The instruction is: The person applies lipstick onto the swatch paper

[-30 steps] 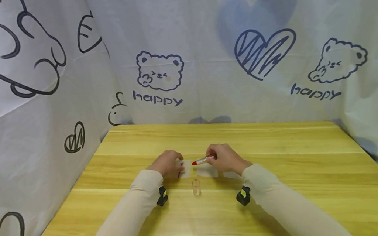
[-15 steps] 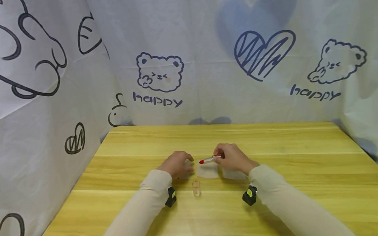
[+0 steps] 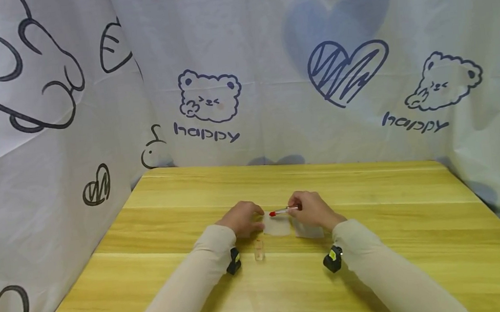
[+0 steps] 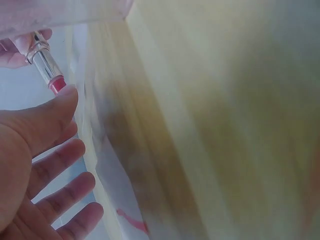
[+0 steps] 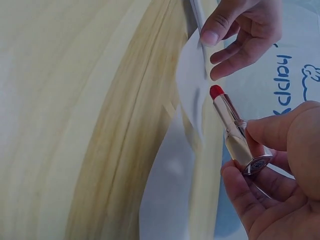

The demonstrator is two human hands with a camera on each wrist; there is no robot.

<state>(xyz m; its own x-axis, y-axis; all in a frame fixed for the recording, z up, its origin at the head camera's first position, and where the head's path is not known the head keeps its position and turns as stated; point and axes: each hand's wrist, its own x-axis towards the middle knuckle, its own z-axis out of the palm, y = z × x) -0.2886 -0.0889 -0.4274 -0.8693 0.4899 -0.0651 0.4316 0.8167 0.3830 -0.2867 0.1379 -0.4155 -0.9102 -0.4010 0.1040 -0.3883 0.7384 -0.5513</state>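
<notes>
My right hand (image 3: pixel 313 209) grips an uncapped lipstick (image 5: pixel 231 120) by its shiny base, thumb on one side and fingers on the other. The red tip points left, over the middle paper piece (image 3: pixel 277 228). My left hand (image 3: pixel 243 218) is at that paper's left edge, fingers spread and slightly bent in the left wrist view, holding nothing. A paper with a red streak (image 4: pixel 131 220) shows below its fingers there; in the head view the left hand hides it. Another white paper piece (image 3: pixel 309 230) lies partly under the right hand.
A clear lipstick cap (image 3: pixel 259 250) stands on the wooden table (image 3: pixel 176 289) in front of the papers. White cloth (image 3: pixel 273 110) with bear and heart drawings hangs behind and along both sides.
Both hands have shifted right, the lipstick moving along with the right one. The left hand has gone from the red-marked left paper to the middle paper's edge. The clear cap stays put.
</notes>
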